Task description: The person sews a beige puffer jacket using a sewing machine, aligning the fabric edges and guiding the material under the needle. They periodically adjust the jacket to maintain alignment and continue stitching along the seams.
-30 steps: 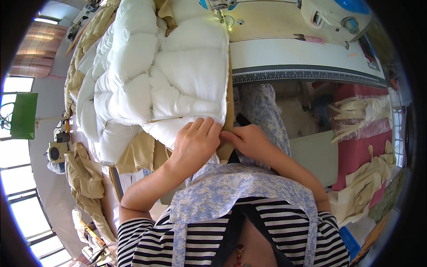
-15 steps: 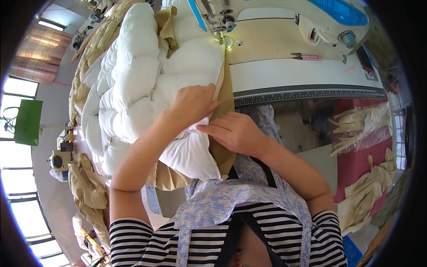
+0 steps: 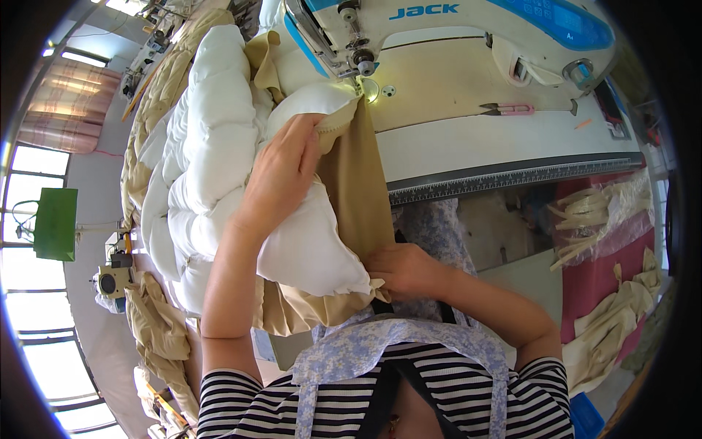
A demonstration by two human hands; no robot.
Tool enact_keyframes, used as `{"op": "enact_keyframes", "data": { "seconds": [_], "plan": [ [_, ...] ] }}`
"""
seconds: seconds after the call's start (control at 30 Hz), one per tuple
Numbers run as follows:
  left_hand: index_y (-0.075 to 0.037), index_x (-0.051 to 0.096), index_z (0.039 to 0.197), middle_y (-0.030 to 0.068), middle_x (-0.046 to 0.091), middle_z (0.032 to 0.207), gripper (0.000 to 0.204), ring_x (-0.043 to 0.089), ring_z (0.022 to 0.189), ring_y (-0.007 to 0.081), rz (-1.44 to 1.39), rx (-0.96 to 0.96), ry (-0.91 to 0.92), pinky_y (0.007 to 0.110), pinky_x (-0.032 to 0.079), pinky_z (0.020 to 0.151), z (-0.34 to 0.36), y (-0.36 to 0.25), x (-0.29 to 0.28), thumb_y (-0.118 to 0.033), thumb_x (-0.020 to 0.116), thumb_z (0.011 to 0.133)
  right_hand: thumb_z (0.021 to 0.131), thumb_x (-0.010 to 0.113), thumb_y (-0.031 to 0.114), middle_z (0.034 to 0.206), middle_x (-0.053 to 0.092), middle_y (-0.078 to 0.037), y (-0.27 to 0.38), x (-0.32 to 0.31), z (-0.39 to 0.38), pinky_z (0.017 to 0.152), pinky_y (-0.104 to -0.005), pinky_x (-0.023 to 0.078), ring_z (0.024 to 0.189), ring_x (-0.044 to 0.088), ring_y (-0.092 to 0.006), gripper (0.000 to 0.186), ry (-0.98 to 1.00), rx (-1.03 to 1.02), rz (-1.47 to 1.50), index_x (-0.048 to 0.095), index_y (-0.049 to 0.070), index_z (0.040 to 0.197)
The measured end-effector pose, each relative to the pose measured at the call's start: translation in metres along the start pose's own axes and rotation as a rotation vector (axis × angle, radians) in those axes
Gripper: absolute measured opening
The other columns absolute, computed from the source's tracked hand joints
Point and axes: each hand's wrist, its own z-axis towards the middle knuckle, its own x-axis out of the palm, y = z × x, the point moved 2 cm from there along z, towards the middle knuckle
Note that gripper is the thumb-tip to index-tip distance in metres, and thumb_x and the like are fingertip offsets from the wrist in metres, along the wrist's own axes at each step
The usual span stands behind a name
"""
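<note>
Spread over the left part of the pale sewing bench (image 3: 453, 157), reaching up to the needle of the blue-and-white sewing machine (image 3: 439, 44) and drooping past the front edge: a puffy, white, quilted fabric panel (image 3: 219, 175). Along its right side, a long, flat strip of tan cloth (image 3: 356, 183). Bent over the panel's folded-back margin near the needle, the left hand (image 3: 284, 164), fingertips partly tucked out of sight; impossible to tell how tightly closed. Closed on the tan strip's lower end, off the bench's front edge, the right hand (image 3: 406, 269), fingers curled in. Likely light, springy and rather slippery in the white; flatter and steadier in the tan. Best taken by the thin seam margin, not the puffed channels.
</note>
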Motion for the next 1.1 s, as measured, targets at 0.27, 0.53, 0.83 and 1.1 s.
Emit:
{"op": "enact_keyframes", "data": {
  "seconds": [0.27, 0.53, 0.83, 1.1],
  "plan": [
    [-0.006, 0.063, 0.098, 0.0088, 0.061, 0.104, 0.015, 0.063, 0.094, 0.0289, 0.373, 0.271, 0.31, 0.044, 0.052, 0.08, -0.029, -0.011, 0.058, -0.008, 0.066, 0.084, 0.073, 0.07, 0.013, 0.087, 0.071, -0.003, 0.014, -0.008, -0.002, 0.077, -0.0364, 0.056, 0.091, 0.068, -0.0259, 0.022, -0.093, 0.1, 0.114, 0.071, 0.014, 0.095],
    [-0.009, 0.063, 0.099, 0.0102, 0.057, 0.135, 0.017, 0.046, 0.136, 0.0339, 0.222, 0.344, 0.316, 0.052, 0.038, 0.112, -0.019, 0.015, 0.059, -0.005, 0.066, 0.082, 0.072, 0.069, 0.006, 0.091, 0.072, -0.005, 0.014, -0.02, -0.001, 0.078, -0.0378, 0.055, 0.091, 0.068, -0.0266, 0.034, -0.041, 0.197, 0.267, 0.073, 0.015, 0.104],
    [-0.011, 0.064, 0.101, 0.0048, 0.055, 0.141, 0.015, 0.046, 0.137, 0.0329, 0.254, 0.276, 0.392, 0.067, 0.03, 0.11, -0.02, 0.017, 0.061, -0.005, 0.063, 0.087, 0.074, 0.07, 0.004, 0.097, 0.073, -0.004, 0.014, -0.026, 0.004, 0.076, -0.0356, 0.055, 0.089, 0.069, -0.0248, 0.033, -0.012, 0.273, 0.49, 0.075, 0.015, 0.105],
    [-0.011, 0.064, 0.108, 0.0064, 0.055, 0.14, 0.02, 0.05, 0.132, 0.0357, 0.221, 0.318, 0.402, 0.07, 0.035, 0.103, -0.015, 0.024, 0.06, -0.012, 0.063, 0.088, 0.076, 0.072, 0.008, 0.094, 0.073, -0.006, 0.013, -0.029, 0.011, 0.075, -0.036, 0.055, 0.086, 0.07, -0.0255, 0.028, 0.011, 0.286, 0.465, 0.075, 0.014, 0.103]
  ]
}}
